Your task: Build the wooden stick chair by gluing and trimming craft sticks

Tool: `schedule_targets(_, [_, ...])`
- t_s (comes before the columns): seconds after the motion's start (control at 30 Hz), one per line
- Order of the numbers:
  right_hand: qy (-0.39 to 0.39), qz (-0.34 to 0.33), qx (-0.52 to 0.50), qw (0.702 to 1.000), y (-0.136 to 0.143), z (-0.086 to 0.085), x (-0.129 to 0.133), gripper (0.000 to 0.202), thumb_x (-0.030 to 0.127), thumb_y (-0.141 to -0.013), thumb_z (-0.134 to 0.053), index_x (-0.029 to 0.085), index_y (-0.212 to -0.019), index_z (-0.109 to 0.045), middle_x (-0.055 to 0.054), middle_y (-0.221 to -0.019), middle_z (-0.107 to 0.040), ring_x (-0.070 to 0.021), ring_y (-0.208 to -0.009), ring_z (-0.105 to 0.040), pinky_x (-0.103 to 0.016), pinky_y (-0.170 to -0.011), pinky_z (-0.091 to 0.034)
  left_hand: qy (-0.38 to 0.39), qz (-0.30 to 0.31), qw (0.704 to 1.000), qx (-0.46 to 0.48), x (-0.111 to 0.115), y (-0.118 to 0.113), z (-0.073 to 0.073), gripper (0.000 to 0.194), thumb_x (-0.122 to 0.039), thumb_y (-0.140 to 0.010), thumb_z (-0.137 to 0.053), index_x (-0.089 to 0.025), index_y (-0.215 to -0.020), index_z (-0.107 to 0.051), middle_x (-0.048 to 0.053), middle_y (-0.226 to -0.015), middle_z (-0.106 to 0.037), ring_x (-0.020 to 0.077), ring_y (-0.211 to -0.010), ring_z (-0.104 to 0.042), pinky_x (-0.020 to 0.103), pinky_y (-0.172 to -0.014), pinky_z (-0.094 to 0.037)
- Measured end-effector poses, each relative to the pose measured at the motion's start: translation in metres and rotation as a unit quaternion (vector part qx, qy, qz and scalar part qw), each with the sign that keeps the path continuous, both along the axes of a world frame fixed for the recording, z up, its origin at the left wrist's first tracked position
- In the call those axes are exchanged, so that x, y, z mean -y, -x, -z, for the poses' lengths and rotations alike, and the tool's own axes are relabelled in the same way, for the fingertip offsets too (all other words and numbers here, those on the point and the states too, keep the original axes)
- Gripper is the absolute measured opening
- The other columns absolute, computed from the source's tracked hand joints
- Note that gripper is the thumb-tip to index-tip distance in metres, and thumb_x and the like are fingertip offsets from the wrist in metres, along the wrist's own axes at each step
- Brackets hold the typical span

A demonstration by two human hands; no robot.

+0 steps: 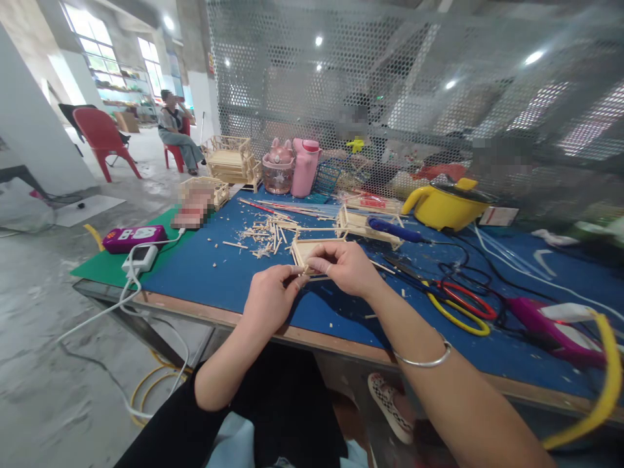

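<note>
My left hand (270, 296) and my right hand (348, 268) meet fingertip to fingertip over the front of the table. Both are closed in a pinch on a small wooden stick piece (305, 268), mostly covered by the fingers. Just behind them lies a small pale wooden stick frame (306, 247) with a flat panel, its right side hidden by my right hand. A second stick frame (363, 224) stands farther back, with a blue-handled tool (397, 230) resting against it. Cut wooden sticks (270, 234) lie heaped behind my left hand.
Scissors (455, 311) with red and yellow handles lie to the right, among dark cables and a purple power strip (541, 328). A yellow pot (446, 207), pink jug (306, 169) and stacked stick frames (229, 162) line the back. Another purple strip (134, 239) sits left. A person sits far off.
</note>
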State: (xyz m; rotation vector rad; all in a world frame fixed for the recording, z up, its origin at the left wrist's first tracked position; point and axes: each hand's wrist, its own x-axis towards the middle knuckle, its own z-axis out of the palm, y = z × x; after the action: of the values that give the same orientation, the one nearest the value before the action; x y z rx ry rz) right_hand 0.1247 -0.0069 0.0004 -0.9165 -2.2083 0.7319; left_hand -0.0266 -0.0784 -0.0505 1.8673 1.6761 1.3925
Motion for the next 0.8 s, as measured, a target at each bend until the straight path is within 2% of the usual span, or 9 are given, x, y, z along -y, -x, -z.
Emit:
schedule_targets(0.17, [-0.020, 0.008, 0.006, 1.000, 0.0010, -0.0002, 0.0021, 0.017, 0.030, -0.076, -0.062, 0.016, -0.071, -0.069, 0.000, -0.064, -0.062, -0.0110, -0.057, -0.050, -0.023, -0.055, -0.039, 0.006, 0.000, 1.000, 0.001, -0.0002, 0.0004, 0.0004, 0.017, -0.028, -0.082, -0.061, -0.022, -0.094, -0.072, 0.003, -0.091, -0.074, 0.0188, -0.084, -0.068, 0.028, -0.077, -0.050])
schedule_targets(0.43, [-0.003, 0.008, 0.002, 1.000, 0.0012, 0.0010, 0.0021, 0.017, 0.030, -0.077, -0.062, 0.015, -0.071, -0.067, 0.001, -0.062, -0.059, -0.0101, -0.056, -0.047, -0.022, -0.054, -0.038, 0.001, 0.006, 1.000, 0.012, 0.0000, -0.0007, 0.0000, 0.016, -0.026, -0.082, -0.061, -0.022, -0.093, -0.072, 0.003, -0.092, -0.074, 0.0183, -0.084, -0.068, 0.028, -0.078, -0.050])
schedule_targets(0.67, [-0.045, 0.013, 0.021, 0.999, 0.0012, 0.0027, 0.0017, 0.018, 0.029, -0.078, -0.061, 0.015, -0.068, -0.067, 0.002, -0.060, -0.058, -0.0088, -0.054, -0.045, -0.022, -0.053, -0.035, 0.004, 0.010, 1.000, 0.012, -0.0003, -0.0003, -0.0006, 0.017, -0.027, -0.082, -0.061, -0.021, -0.094, -0.072, 0.004, -0.092, -0.074, 0.0189, -0.084, -0.068, 0.028, -0.076, -0.050])
schedule_targets(0.8, [-0.022, 0.006, 0.002, 1.000, 0.0010, 0.0035, 0.0015, 0.018, 0.030, -0.075, -0.063, 0.014, -0.071, -0.069, 0.001, -0.061, -0.059, -0.0095, -0.055, -0.048, -0.022, -0.054, -0.037, 0.003, 0.009, 1.000, 0.010, 0.0008, -0.0007, -0.0022, 0.016, -0.025, -0.082, -0.061, -0.021, -0.092, -0.072, 0.003, -0.089, -0.074, 0.0172, -0.079, -0.067, 0.027, -0.074, -0.049])
